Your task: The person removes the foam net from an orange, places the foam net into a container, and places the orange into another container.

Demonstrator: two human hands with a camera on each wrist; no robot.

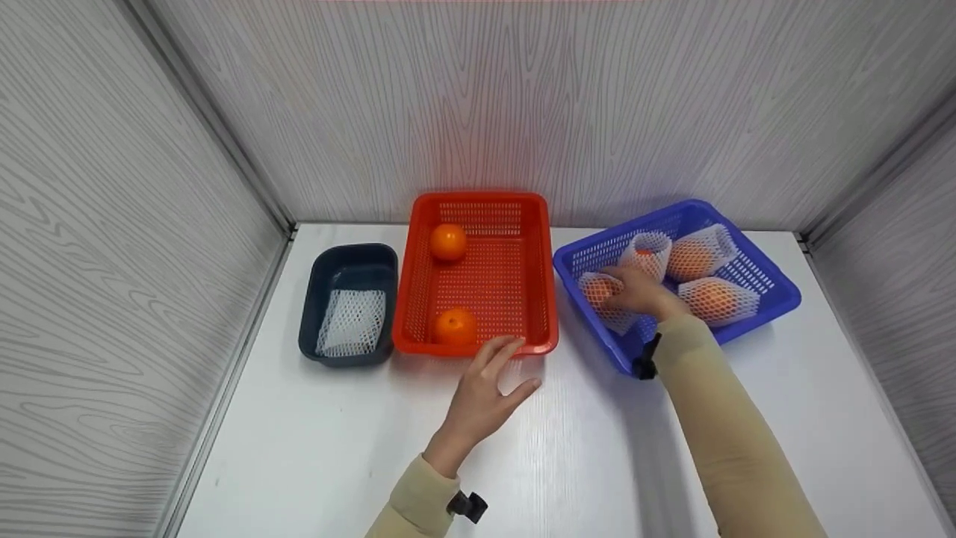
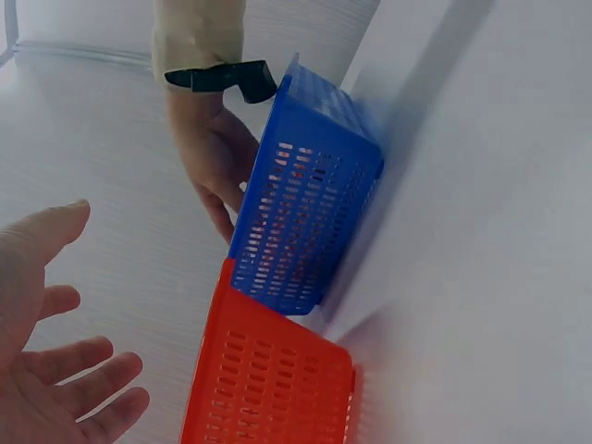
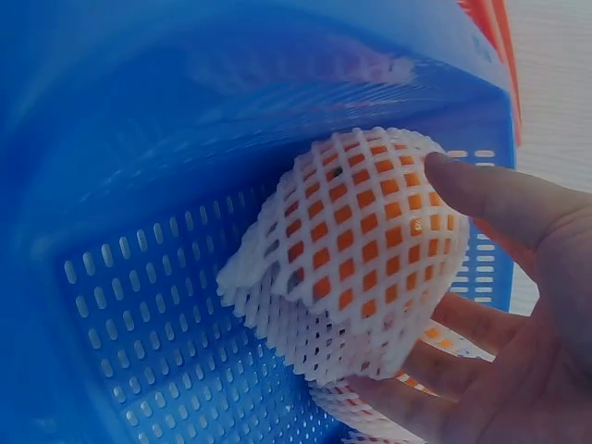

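Note:
My right hand (image 1: 641, 290) reaches into the blue basket (image 1: 624, 347) and grips an orange in a white foam net (image 3: 370, 231). In the right wrist view the thumb lies on the netted fruit's top, with the fingers curled against its other side. Three other netted oranges share the basket, one of them an orange (image 1: 713, 300) near the front right. My left hand (image 1: 480, 403) hovers by the front rim of the red basket (image 1: 493, 276), fingers spread and holding nothing. Two bare oranges sit inside the red one: a rear orange (image 1: 448, 242) and a front orange (image 1: 455, 326).
To the left of the red basket stands a dark bin (image 1: 358, 261) with flattened white foam netting (image 1: 352, 321) in it. All three containers rest on a white table (image 1: 299, 448). Grey wood-grain panels (image 1: 478, 97) enclose the back and both sides.

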